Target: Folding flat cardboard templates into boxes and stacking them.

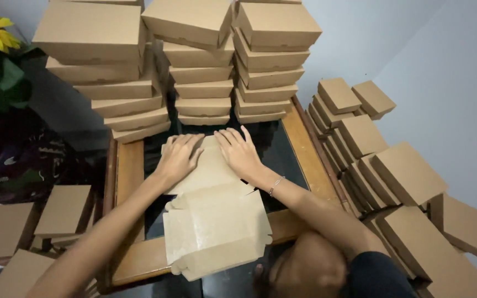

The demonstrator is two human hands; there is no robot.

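1. The flat cardboard box blank [213, 218] lies on the wooden-framed table [130, 171] before us.
2. Our left hand [179, 157] and right hand [239, 152] press its far panel, fingers spread flat, gripping nothing.
3. We judge a fold is being creased; raising the side flaps seems next.
4. Finished boxes [200, 60] stand stacked behind.

a small table [131, 176] with a wooden frame and a dark glass top is seen from above. three tall stacks of closed brown cardboard boxes [202, 72] are piled along its far edge. a flat unfolded box blank [216, 221] is laid across the middle and overhangs the near edge. more brown boxes [404, 176] are heaped on the floor to the right, a few [64, 209] to the left.
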